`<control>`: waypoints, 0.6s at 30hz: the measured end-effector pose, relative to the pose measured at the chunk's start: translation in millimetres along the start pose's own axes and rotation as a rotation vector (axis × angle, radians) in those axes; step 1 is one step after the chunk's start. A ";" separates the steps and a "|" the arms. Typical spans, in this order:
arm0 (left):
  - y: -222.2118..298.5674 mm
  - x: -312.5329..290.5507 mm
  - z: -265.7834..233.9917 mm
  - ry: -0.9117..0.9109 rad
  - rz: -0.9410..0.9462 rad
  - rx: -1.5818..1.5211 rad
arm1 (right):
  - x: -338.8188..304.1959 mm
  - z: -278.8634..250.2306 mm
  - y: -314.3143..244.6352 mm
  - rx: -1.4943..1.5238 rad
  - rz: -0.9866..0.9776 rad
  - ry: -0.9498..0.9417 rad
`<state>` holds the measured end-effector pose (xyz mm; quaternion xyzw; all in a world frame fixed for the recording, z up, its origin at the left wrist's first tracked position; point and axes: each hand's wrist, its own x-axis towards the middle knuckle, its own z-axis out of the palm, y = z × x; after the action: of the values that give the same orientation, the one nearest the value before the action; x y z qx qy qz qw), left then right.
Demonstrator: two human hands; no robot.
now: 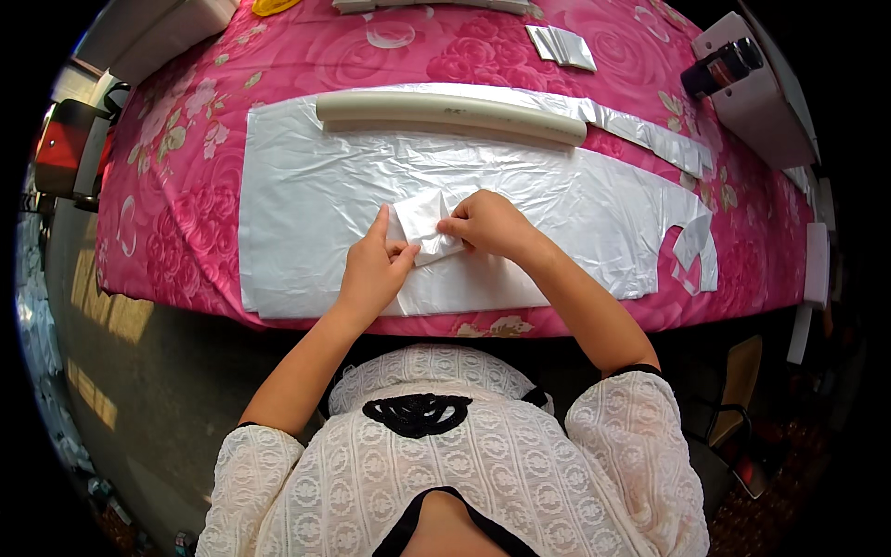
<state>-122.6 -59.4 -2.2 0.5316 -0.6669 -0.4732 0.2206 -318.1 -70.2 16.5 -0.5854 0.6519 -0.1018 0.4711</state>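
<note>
A small square of folded white plastic bag [422, 221] lies on top of a stack of flat white plastic bags [306, 204]. At its left edge, my left hand [369, 269] has the index finger stretched along the side, while the thumb and a curled finger grip the lower left corner. My right hand [492, 226] pinches the right edge of the square between thumb and fingers; some fingertips are hidden beneath the hand. Beyond both hands, a long pale plastic pipe [450, 113] rests across the stack.
A pink flowered cloth [186, 223] covers the table. Several folded white packets [561, 46] lie at the far right. A dark jar [722, 68] stands by a white box [766, 107]. Cut bag handles [687, 246] stick out at the stack's right end.
</note>
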 end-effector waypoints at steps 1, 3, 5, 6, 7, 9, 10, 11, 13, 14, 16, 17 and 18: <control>4.3 2.1 -1.0 -0.008 -0.029 -0.010 | 1.6 0.4 1.1 0.005 0.015 -0.001; 10.5 3.3 -4.8 -0.039 -0.070 -0.002 | 3.9 0.7 2.9 0.016 0.043 -0.004; 13.4 3.4 -9.8 -0.084 -0.091 0.036 | 5.6 -0.6 -0.1 0.005 0.059 -0.023; 10.2 1.4 -9.3 -0.001 0.066 0.170 | 6.4 -1.0 -1.0 -0.001 0.070 -0.032; 4.9 -2.1 -7.3 0.083 0.224 0.304 | 7.2 -2.1 -1.6 0.004 0.076 -0.041; -0.2 -3.3 -2.2 0.139 0.477 0.484 | 9.2 -4.5 -3.2 0.015 0.085 -0.061; 0.5 -2.6 2.2 0.110 0.573 0.532 | 9.7 -5.2 -3.2 0.031 0.090 -0.069; 1.5 -1.8 7.2 0.080 0.668 0.579 | 10.1 -6.1 -2.4 0.048 0.095 -0.077; 4.5 1.2 20.9 0.045 0.637 0.627 | 11.3 -5.8 -0.6 0.072 0.107 -0.078; 4.9 3.1 26.4 0.028 0.621 0.650 | 12.6 -4.4 0.7 0.080 0.113 -0.073; 0.8 8.5 33.6 -0.014 0.485 0.760 | 13.4 -3.4 2.1 0.074 0.107 -0.060; -1.9 11.7 36.8 -0.006 0.444 0.769 | 13.1 -3.1 2.3 0.060 0.097 -0.052; -4.0 13.5 38.6 0.001 0.402 0.780 | 12.6 -2.2 2.4 0.047 0.086 -0.047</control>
<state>-156.0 -56.5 -26.0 0.4352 -0.8857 -0.1333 0.0916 -319.7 -81.3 9.8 -0.5480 0.6626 -0.0831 0.5038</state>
